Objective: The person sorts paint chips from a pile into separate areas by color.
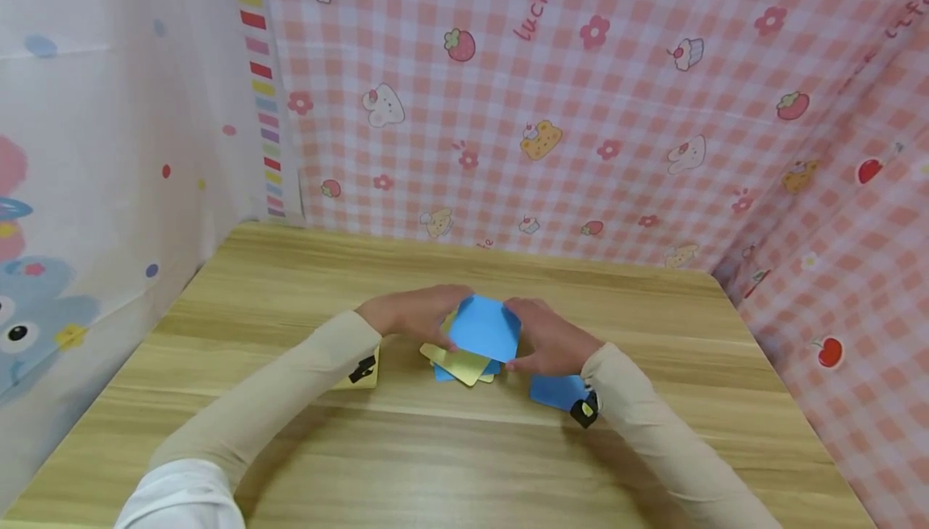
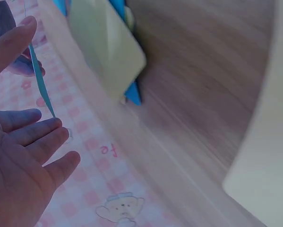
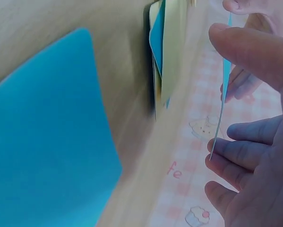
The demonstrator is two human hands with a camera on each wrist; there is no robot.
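Observation:
A thin blue card [image 1: 486,327] is held up by its two sides over a loose pile. On its left edge the left hand [image 1: 419,315] pinches it between thumb and fingertips. From the other side, the right hand [image 1: 555,339] grips the card likewise. Both wrist views show this blue card nearly edge-on, slightly bent. Beneath it lies a messy stack of yellow cards [image 1: 460,364] and blue cards, turned at different angles. How many are in the stack is hidden.
A separate blue card [image 1: 557,391] lies under the right wrist, and a yellow card [image 1: 370,380] is partly covered by the left forearm. The wooden table [image 1: 435,456] meets a pink checked cloth [image 1: 493,93] at the back and a white cloth on the left.

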